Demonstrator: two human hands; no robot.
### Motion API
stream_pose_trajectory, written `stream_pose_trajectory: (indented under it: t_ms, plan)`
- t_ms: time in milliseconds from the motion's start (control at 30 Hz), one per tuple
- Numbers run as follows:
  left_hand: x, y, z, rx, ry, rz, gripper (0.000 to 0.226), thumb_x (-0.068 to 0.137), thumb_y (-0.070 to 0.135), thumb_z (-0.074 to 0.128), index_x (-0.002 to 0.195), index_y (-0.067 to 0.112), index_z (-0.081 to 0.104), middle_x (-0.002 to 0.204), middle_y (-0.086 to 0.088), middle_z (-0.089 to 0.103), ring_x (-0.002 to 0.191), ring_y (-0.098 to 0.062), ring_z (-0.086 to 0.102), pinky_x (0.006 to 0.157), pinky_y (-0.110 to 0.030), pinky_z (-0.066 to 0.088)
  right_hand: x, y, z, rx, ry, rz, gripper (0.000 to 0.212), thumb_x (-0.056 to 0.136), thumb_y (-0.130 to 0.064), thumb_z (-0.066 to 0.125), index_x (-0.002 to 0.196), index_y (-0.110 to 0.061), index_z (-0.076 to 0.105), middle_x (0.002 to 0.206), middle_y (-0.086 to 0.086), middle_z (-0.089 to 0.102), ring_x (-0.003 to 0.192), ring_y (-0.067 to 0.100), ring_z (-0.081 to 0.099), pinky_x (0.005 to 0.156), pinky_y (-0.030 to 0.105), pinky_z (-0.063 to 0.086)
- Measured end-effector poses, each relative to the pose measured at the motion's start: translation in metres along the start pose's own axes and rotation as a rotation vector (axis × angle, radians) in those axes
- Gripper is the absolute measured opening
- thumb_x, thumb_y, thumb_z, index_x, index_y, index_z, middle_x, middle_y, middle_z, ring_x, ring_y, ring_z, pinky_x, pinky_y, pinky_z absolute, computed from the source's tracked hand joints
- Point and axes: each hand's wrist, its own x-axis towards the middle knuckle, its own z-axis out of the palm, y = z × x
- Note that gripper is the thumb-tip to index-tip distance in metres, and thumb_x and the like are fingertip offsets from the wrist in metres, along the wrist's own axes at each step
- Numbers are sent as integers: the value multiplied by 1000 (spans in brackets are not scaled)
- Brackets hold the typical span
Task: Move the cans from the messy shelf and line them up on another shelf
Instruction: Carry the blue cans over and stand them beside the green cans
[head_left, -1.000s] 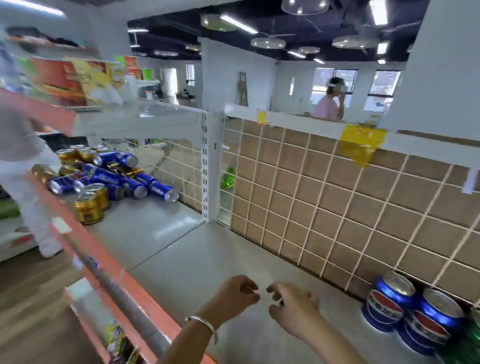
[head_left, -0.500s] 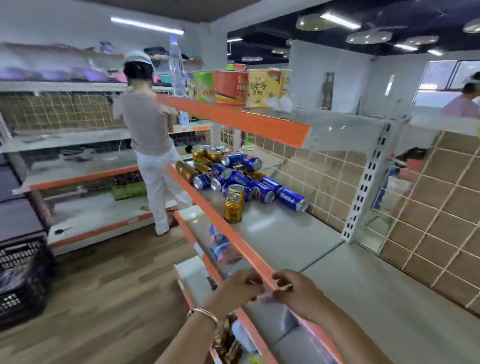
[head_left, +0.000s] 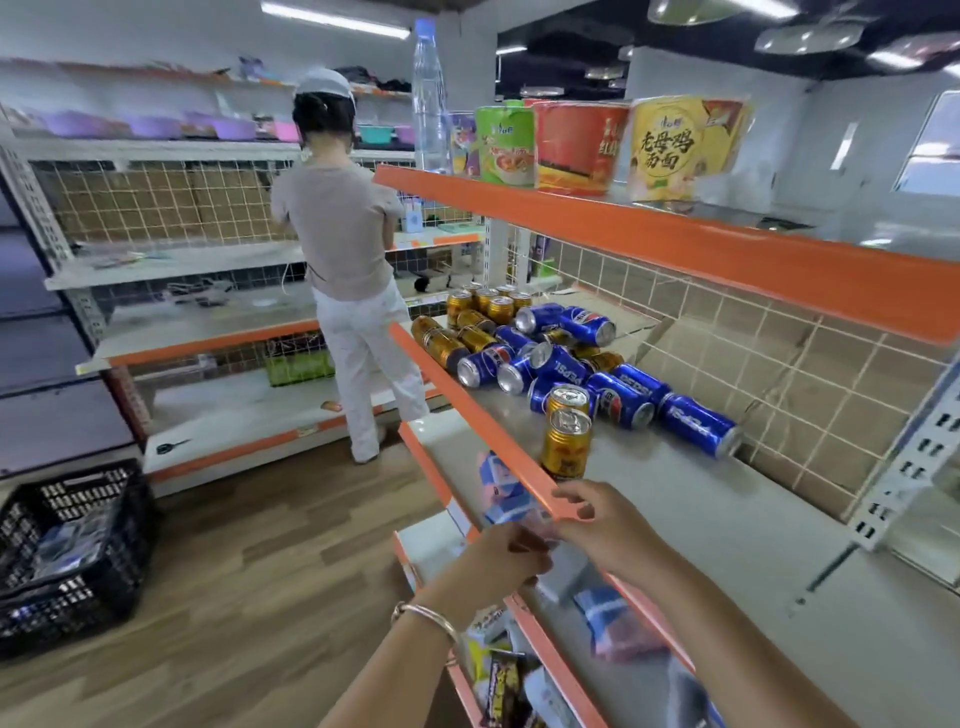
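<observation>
1. Left hand (head_left: 488, 561), bracelet (head_left: 427, 616) at the wrist. I log the fingers loosely bent and slightly apart, gripping nothing. It sits just below the orange lip (head_left: 467, 410) of the messy shelf (head_left: 717, 525).
2. Right hand (head_left: 605, 527). Over that lip, just beside the left hand; fingers relaxed and apart, empty.
3. Packets (head_left: 506, 499), blue and white, on the lower shelf under the hands. Too blurred for me to read.
4. Front gold can (head_left: 566, 444). Upright on the messy shelf close to the lip, near the right hand but apart from it.
5. Second gold can (head_left: 570, 401). Upright, directly behind the first.
6. Blue cans (head_left: 698, 425). On their sides in a loose heap running back along the shelf, mixed with toppled gold cans (head_left: 441, 340).
7. Standing gold cluster (head_left: 491, 304). Upright together at the shelf's far end.
8. Upper shelf (head_left: 675, 249). I count three noodle tubs: yellow tub (head_left: 675, 148), red tub (head_left: 576, 148) and green tub (head_left: 506, 145), with a clear water bottle (head_left: 430, 98) beyond.
9. Black crate (head_left: 67, 551). On the wood floor, left of the aisle.
10. Person (head_left: 343, 228) in a beige top and white trousers. Back to me, facing the far shelving.
</observation>
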Motion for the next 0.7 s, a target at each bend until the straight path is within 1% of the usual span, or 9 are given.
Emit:
stream_pose_trajectory:
  t_ms: [100, 167, 233, 300, 367, 467, 533, 633, 700]
  plan:
    - [36, 3, -22, -6, 11, 4, 22, 87, 7, 55, 72, 23, 54, 66, 3, 56, 60, -5, 53, 42, -3, 35, 45, -13, 4, 34, 14, -46, 37, 82, -10, 64, 118, -18, 60, 104, -3, 62, 84, 6, 59, 75, 14, 49]
    - [66, 7, -39, -35, 42, -1, 25, 87, 1, 55, 71, 20, 53, 56, 8, 57, 48, 3, 53, 41, -3, 35, 77, -21, 9, 54, 26, -72, 36, 83, -6, 63, 118, -15, 60, 98, -6, 60, 77, -1, 54, 67, 3, 42]
    - [96, 13, -55, -22, 63, -7, 24, 87, -2, 54, 71, 15, 52, 51, 9, 55, 44, 3, 50, 40, -4, 34, 108, -29, 13, 62, 20, -83, 41, 83, -9, 64, 123, -14, 58, 112, -1, 61, 89, 6, 58, 79, 12, 46]
    - [124, 23, -73, 12, 78, -11, 26, 88, -1, 53, 69, 16, 49, 61, 2, 51, 46, 2, 50, 39, -5, 34, 141, -38, 13, 53, -1, -84, 47, 83, -14, 63, 129, -15, 54, 129, 4, 55, 108, 15, 56, 90, 27, 47]
    - [155, 30, -89, 26, 89, -15, 27, 88, 2, 54, 68, 20, 47, 65, 1, 52, 44, 4, 52, 44, -8, 38, 172, -46, 10, 46, -28, -98, 49, 85, -17, 60, 134, -16, 50, 136, 4, 47, 116, 18, 53, 91, 29, 46]
    - [195, 38, -110, 109, 147, -31, 25, 86, 8, 53, 68, 24, 47, 64, 2, 55, 65, -13, 57, 62, -24, 41, 215, -55, 8, 42, -52, -96, 46, 89, -17, 56, 134, -15, 48, 133, 6, 43, 110, 18, 52, 78, 21, 45]
    - [213, 37, -120, 133, 148, -27, 23, 85, 6, 52, 67, 21, 50, 62, 3, 53, 63, -12, 53, 59, -24, 40, 237, -58, 9, 19, -60, -95, 39, 90, -13, 56, 129, -11, 53, 123, 9, 51, 93, 14, 56, 60, 12, 45]
    - [234, 40, -132, 122, 146, 24, 12, 85, 2, 54, 90, 7, 63, 60, 5, 48, 48, 1, 43, 47, -12, 33, 264, -59, 7, -31, -45, -90, 41, 90, -17, 56, 130, -11, 52, 126, 8, 49, 89, 13, 53, 53, 10, 40]
    - [252, 40, -140, 90, 179, 38, 22, 83, 2, 58, 105, -1, 63, 70, -4, 55, 54, -5, 44, 47, -12, 31, 279, -56, 0, -67, -8, -66, 44, 89, -21, 57, 132, -14, 51, 130, 7, 44, 93, 14, 52, 57, 12, 38]
